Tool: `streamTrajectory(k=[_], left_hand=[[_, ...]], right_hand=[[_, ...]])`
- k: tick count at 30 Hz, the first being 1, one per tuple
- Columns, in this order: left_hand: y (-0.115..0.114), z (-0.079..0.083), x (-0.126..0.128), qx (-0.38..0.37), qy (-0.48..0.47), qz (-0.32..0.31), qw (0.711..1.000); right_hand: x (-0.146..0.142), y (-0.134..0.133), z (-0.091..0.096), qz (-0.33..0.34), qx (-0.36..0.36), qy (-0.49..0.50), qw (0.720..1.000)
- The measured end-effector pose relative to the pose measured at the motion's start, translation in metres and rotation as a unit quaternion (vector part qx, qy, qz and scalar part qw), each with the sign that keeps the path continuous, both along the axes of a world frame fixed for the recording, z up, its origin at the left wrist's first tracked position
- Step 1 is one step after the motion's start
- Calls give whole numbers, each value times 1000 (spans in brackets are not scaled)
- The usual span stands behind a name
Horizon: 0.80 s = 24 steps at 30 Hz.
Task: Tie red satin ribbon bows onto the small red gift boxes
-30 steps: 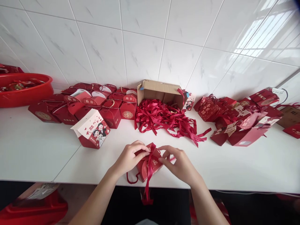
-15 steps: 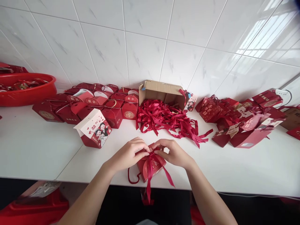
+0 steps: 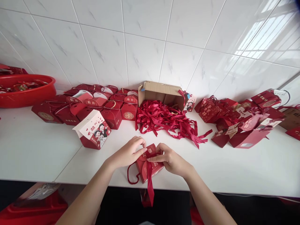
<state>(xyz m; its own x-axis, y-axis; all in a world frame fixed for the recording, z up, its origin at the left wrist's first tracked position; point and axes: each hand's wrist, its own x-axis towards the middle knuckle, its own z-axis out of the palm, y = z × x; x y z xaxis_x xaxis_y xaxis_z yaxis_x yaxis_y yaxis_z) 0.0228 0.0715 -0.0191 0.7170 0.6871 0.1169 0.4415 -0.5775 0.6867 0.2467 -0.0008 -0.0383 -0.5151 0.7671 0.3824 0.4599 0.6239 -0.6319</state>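
Near the front edge of the white table lies a small red gift box (image 3: 153, 167) with printed gold characters. A red ribbon (image 3: 150, 178) crosses it, one tail hanging over the table edge. My left hand (image 3: 128, 153) is at the box's upper left side, thumb and forefinger pinched together; what lies between them is too small to make out. From the right, my right hand (image 3: 172, 159) closes on the ribbon near the middle of the box, its thumb pressed across it. A dark red cord handle (image 3: 132, 179) curls on the table at the box's left.
Behind the hands, a pile of red ribbons (image 3: 164, 118) spills from a cardboard box (image 3: 161, 87). Rows of red boxes (image 3: 112, 112) and a white-topped box (image 3: 96, 129) stand left. More gift boxes (image 3: 248, 134) heap at right. A red basin (image 3: 28, 97) sits far left.
My hands have moved slightly apart, uncovering more of the box top. The right ribbon tail that hung across the box no longer shows; my right thumb now lies lower across the ribbon.
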Motion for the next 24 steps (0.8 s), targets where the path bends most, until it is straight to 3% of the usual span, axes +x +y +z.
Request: streamTrajectory(k=[5, 10, 17, 21, 24], left_hand=[[4, -9, -1, -51, 5, -60, 997], [3, -4, 0, -153, -55, -100, 982], [1, -6, 8, -193, -141, -19, 971], [-4, -7, 10, -226, -160, -53, 959], [-11, -7, 13, -162, -173, -31, 971]], right_hand=[[-1, 0, -3, 15, -13, 35, 999], [-2, 1, -5, 14, -26, 53, 998], [-2, -1, -6, 7, -46, 45, 998], [-2, 0, -8, 0, -44, 55, 998], [-1, 0, -10, 4, -52, 63, 997]])
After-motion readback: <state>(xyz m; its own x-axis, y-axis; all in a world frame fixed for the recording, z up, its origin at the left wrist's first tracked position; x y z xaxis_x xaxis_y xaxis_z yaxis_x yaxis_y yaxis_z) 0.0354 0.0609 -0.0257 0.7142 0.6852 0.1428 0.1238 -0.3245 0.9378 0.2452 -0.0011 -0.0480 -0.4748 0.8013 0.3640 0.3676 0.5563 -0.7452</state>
